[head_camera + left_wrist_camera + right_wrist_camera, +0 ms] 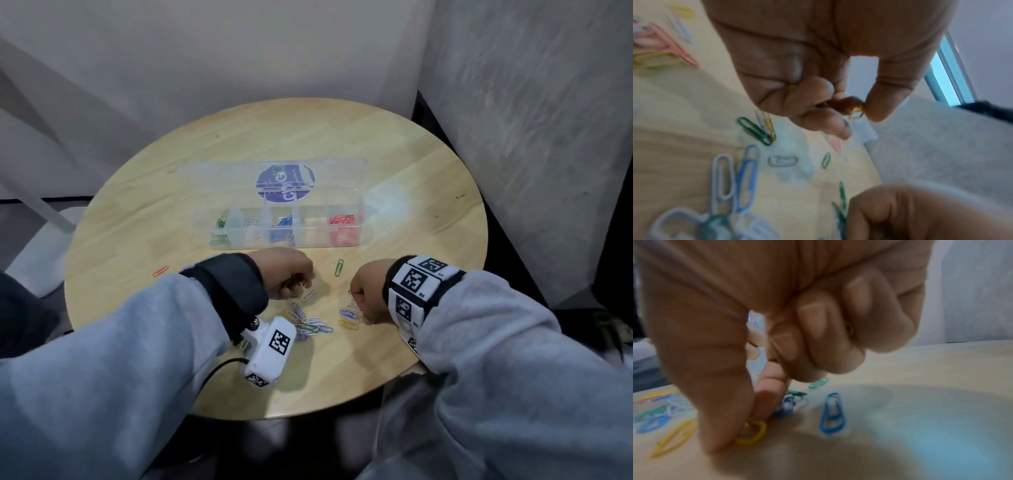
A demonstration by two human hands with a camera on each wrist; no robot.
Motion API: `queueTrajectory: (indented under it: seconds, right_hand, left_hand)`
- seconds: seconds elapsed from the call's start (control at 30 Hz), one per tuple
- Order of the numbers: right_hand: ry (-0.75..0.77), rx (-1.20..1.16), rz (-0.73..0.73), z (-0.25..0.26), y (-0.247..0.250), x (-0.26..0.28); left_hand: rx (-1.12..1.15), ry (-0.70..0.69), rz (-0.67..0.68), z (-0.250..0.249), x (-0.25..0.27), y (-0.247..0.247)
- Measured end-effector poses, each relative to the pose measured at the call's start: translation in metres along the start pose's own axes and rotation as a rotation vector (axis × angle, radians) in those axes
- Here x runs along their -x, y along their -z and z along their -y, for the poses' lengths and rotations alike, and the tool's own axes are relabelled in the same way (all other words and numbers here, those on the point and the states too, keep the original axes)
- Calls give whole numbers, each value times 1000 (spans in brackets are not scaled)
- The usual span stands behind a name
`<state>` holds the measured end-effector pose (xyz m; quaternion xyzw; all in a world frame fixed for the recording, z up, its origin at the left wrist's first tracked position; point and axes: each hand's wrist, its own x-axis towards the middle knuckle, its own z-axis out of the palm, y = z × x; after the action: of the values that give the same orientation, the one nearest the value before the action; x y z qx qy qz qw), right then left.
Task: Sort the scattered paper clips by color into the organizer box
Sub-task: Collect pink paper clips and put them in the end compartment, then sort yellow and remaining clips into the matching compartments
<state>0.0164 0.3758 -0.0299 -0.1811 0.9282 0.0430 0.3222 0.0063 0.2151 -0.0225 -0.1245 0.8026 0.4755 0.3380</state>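
Note:
The clear organizer box (346,240) stands open mid-table, with green, white, blue and red clips in separate compartments. Loose clips of mixed colours (310,323) lie near the table's front edge. My left hand (291,277) hovers just above them, pinching a yellow clip (856,113) between thumb and forefinger, with more yellow showing inside the curled fingers. My right hand (364,298) is down on the table, thumb and forefinger pinching a yellow clip (752,433) against the wood. Another yellow clip (674,438) and a blue clip (832,413) lie beside it.
A lone green clip (339,267) lies between the hands and the box. A red clip (160,271) sits far left on the round wooden table (428,192). Grey walls close in behind and to the right.

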Motion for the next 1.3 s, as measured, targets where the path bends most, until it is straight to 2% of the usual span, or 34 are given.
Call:
queueTrajectory:
  seconds: [0.1, 0.17, 0.23, 0.33, 0.47, 0.53, 0.6, 0.7, 0.83, 1.0, 1.1, 1.3]
  right_hand:
    - [-24, -112, 8, -1, 1, 0]
    - [-44, -250, 15, -6, 9, 4]
    - [-49, -353, -37, -15, 19, 8]
    - [-53, -463, -128, -27, 29, 11]
    - [-103, -544, -153, -38, 30, 14]
    - [-118, -561, -163, -40, 30, 14]
    - [-120, -569, -171, -40, 30, 13]
    - [-122, -577, -183, -39, 31, 13]
    - [-128, -610, -170, -38, 32, 14]
    - [-144, -821, -143, -40, 33, 10]
    - [-157, -884, -89, -38, 39, 9]
    - [-193, -1086, -32, -26, 53, -9]
  left_hand:
    - [243, 1, 12, -1, 2, 9]
    - [255, -11, 31, -3, 5, 7]
    - [179, -13, 50, -7, 7, -1]
    - [-131, -98, 87, -9, 5, -16]
    - [-873, -250, 49, -5, 6, -38]
    - [-1032, -265, 11, -3, 6, -44]
    - [-1075, -285, -27, -3, 7, -49]
    - [-1104, -303, -58, -4, 9, -54]
    - [-1104, -282, -14, -6, 9, -58]
    - [-1079, -259, 28, -7, 9, -59]
    - [-974, -205, 70, -4, 6, -52]
    - [-540, -123, -8, -8, 6, -10]
